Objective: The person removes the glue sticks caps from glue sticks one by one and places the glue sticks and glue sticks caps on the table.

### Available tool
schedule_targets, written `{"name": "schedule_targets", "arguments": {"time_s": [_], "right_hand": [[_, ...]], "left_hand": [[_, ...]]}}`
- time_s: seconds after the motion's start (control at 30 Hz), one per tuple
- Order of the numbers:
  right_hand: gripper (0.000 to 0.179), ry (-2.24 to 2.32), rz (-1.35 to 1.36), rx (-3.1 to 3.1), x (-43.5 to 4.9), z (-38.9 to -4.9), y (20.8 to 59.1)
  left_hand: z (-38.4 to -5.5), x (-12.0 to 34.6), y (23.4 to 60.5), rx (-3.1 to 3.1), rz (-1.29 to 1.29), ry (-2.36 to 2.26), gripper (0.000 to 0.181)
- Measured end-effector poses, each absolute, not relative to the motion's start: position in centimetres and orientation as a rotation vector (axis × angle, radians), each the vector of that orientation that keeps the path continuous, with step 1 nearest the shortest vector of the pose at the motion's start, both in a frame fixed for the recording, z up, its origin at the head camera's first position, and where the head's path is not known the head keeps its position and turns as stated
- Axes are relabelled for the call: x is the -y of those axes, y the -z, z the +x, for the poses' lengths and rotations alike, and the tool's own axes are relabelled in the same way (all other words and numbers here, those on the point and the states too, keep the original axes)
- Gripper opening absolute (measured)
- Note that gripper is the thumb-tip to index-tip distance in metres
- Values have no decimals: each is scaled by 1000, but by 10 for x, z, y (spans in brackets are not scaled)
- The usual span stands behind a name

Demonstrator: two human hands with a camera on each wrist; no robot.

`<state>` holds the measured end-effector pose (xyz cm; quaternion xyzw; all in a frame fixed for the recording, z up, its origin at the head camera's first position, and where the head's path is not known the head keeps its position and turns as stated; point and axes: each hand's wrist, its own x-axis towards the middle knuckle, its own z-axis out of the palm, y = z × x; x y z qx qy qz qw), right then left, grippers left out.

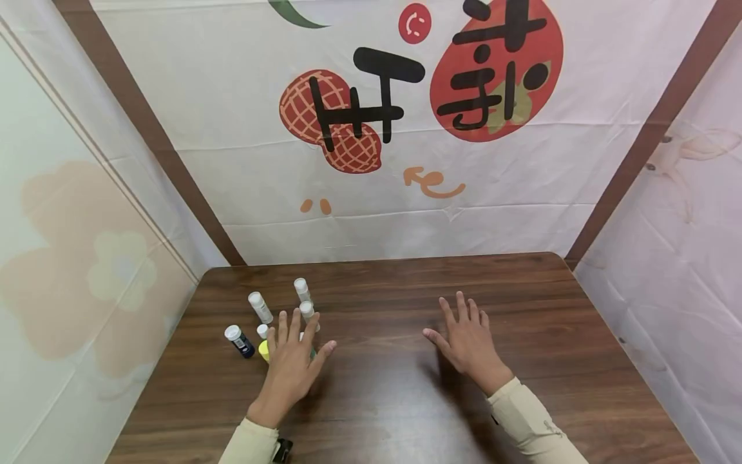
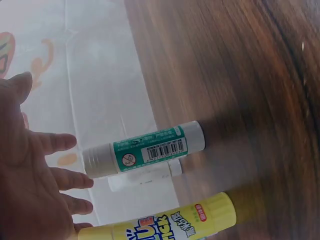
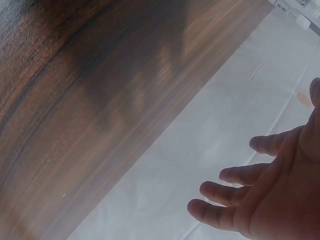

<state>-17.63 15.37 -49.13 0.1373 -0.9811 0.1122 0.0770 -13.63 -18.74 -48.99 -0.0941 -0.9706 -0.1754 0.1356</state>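
My left hand (image 1: 290,364) is over a group of upright glue sticks, fingers spread and holding nothing. Beneath it, partly hidden in the head view, are a yellow glue stick (image 2: 185,220) and a green glue stick (image 2: 150,150) with a white cap. The fingertips come close to their tops; contact cannot be told. Around the hand stand a dark blue glue stick (image 1: 240,341) with a white cap and several white ones, such as this glue stick (image 1: 260,308) and another glue stick (image 1: 302,290). My right hand (image 1: 468,341) hovers over the table's right half, fingers spread, holding nothing.
The brown wood-grain table (image 1: 377,399) has rounded far corners. Behind it hangs a white printed cloth (image 1: 394,232), and more cloth panels stand at both sides. A dark band (image 1: 283,450) shows at the left cuff.
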Motion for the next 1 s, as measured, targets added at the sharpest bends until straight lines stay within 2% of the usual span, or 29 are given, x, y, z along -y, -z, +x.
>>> {"name": "schedule_targets", "arguments": {"time_s": [0.3,0.57,1.0], "right_hand": [[76,-415,438,2904,-145,-172,490],[68,-475,501,2856,-139,-166,489],[64,-483,562,2804,-141,-166,495]], "left_hand": [[-133,197,487,2536,-259,581,65],[-133,206,491,2334,-164,621,54],[-137,203,498,2381,-276,599,32]]}}
